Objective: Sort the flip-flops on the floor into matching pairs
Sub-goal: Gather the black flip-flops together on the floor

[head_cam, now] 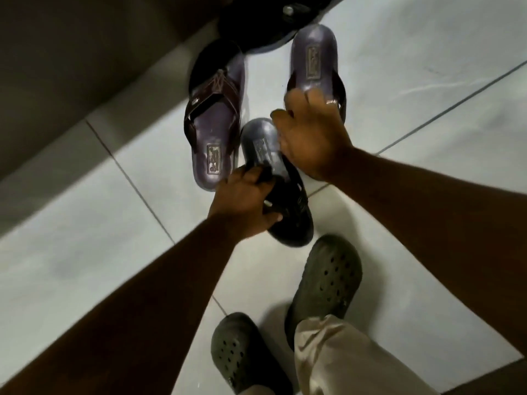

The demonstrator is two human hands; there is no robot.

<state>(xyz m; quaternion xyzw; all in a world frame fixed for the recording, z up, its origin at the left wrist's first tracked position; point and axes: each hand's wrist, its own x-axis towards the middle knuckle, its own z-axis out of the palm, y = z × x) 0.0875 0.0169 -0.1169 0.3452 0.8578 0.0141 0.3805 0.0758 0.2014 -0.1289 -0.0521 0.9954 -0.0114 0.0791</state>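
Observation:
Three purple flip-flops with dark straps lie on the pale tiled floor. My left hand (242,201) grips the strap of the nearest flip-flop (262,146), whose toe end points toward me. My right hand (310,138) reaches over it, and its fingers close on the strap end of the far right flip-flop (313,58). A third flip-flop (214,124) with a brown strap lies flat to the left, touching neither hand. Behind its top edge a dark sole (211,55) sticks out.
My own feet in dark green perforated clogs (328,280) stand just below the flip-flops. A large black object (256,24) sits at the top. A dark wall or furniture edge (71,67) runs along the left.

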